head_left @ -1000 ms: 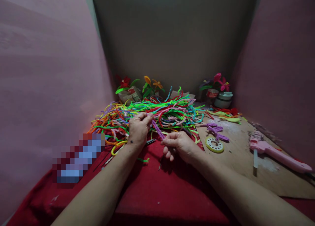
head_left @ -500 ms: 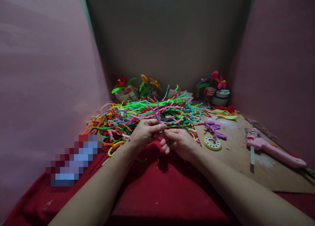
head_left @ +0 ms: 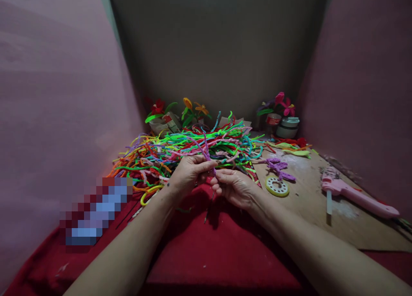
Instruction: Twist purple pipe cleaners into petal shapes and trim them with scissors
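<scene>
My left hand point(head_left: 188, 172) and my right hand point(head_left: 234, 186) meet over the red cloth point(head_left: 219, 244), fingertips pinched together on a purple pipe cleaner point(head_left: 206, 152) that sticks up and back from the pinch. A thin dark stem hangs down below my right fingers. Just behind my hands lies a big heap of pipe cleaners point(head_left: 193, 148) in green, red, orange, blue and pink.
A cardboard sheet point(head_left: 322, 201) on the right carries a pink glue gun point(head_left: 354, 195), a yellow ring point(head_left: 277, 186) and purple pipe-cleaner pieces point(head_left: 278, 167). Finished pipe-cleaner flowers point(head_left: 189, 109) and small jars point(head_left: 288, 127) stand at the back wall. Pink walls close both sides.
My hands came together from apart. The purple pipe cleaner, stretched slanted between them a second ago, now stands bent upward from the joined fingertips.
</scene>
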{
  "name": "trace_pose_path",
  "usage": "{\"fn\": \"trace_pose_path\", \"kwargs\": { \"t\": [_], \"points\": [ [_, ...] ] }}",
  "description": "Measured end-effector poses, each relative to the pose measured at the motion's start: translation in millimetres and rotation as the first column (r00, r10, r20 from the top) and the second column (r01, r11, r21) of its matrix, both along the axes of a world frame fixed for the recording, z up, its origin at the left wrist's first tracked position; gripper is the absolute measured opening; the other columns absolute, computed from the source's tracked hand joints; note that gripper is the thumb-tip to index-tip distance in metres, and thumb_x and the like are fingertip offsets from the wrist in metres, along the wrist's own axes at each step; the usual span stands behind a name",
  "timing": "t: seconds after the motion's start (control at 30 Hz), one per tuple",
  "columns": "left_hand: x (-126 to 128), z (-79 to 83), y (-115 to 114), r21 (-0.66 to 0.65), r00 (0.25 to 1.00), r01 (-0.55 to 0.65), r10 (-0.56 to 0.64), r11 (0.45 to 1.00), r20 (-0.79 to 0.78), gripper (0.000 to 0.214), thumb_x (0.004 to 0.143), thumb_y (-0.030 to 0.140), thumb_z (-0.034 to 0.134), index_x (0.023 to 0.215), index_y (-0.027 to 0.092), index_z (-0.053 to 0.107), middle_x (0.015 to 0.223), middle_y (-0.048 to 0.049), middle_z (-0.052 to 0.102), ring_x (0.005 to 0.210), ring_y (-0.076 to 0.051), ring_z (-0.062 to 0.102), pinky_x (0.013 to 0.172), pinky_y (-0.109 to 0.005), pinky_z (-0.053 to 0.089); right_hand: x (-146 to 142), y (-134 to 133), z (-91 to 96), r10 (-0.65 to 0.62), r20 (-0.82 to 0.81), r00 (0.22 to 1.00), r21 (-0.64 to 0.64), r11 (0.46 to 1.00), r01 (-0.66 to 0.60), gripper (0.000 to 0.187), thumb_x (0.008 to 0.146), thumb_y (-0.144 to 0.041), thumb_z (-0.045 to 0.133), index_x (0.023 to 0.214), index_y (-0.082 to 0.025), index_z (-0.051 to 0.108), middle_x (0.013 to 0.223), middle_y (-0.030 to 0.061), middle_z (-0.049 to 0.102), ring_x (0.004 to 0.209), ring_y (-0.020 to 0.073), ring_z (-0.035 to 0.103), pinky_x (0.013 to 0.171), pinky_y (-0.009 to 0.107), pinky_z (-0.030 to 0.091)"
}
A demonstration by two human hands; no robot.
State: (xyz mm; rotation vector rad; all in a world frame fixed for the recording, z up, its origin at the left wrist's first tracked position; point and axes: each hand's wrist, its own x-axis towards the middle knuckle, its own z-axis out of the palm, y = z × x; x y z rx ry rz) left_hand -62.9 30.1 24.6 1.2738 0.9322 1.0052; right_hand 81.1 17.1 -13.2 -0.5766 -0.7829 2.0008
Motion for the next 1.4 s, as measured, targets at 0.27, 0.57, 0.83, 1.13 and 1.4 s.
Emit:
{"fn": "trace_pose_path", "kwargs": {
  "t": [0.27,0.57,0.83,1.13,1.4],
  "points": [
    [-2,-1.7,1,0.067,0.998,-0.028,0.031,0.997,-0.054,0.025,0.065,0.031,0.069,0.059,0.013,0.053,0.046,0.0041,0.051,0.035,-0.003,0.039,0.034,-0.016,0.024,0,-2,1.6,-0.028,0.057,0.998,0.068,0.997,0.024,0.004,0.067,-0.011,0.063,0.069,-0.01,0.06,0.058,0.0059,0.064,0.046,0.0123,0.059,0.046,0.022,0.047],
    [0,-3.6,-1,-0.001,1.0,0.011,-0.011,1.0,-0.003,0.024,0.064,0.031,0.07,0.063,0.013,0.053,0.058,0.0,0.06,0.043,-0.007,0.052,0.043,-0.019,0.04,3,-1,0.1,-0.061,0.116,0.991,0.181,0.983,0.039,0.016,0.067,-0.022,0.066,0.076,-0.009,0.062,0.068,0.009,0.067,0.054,0.0142,0.062,0.052,0.025,0.049],
    [-1,-2.2,1,0.039,1.0,0.014,-0.013,0.999,-0.012,0.023,0.064,0.031,0.069,0.069,0.014,0.055,0.058,0.0031,0.056,0.042,-0.004,0.046,0.04,-0.016,0.032,1,-3,4.5,-0.169,0.195,0.966,0.2,0.971,0.129,0.022,0.064,-0.028,0.068,0.073,-0.01,0.062,0.064,0.0077,0.067,0.048,0.012,0.059,0.049,0.023,0.046],
    [0,5.8,-3,0.111,0.981,0.007,0.014,0.994,-0.192,0.018,0.064,0.028,0.066,0.065,0.013,0.055,0.047,0.0051,0.049,0.037,-0.004,0.038,0.037,-0.017,0.025,0,-4,6.3,-0.252,0.256,0.933,0.261,0.948,0.184,0.021,0.065,-0.031,0.064,0.072,-0.011,0.06,0.06,0.0061,0.066,0.046,0.0117,0.057,0.045,0.023,0.045],
    [-1,3.8,-1,0.139,0.967,0.015,0.021,0.99,-0.254,0.013,0.065,0.024,0.063,0.065,0.013,0.057,0.049,0.0029,0.053,0.041,-0.006,0.043,0.041,-0.019,0.03,0,-4,7.3,-0.27,0.264,0.926,0.292,0.937,0.19,0.019,0.065,-0.032,0.064,0.066,-0.013,0.059,0.058,0.0047,0.065,0.045,0.0115,0.055,0.043,0.022,0.044]
  ]
}}
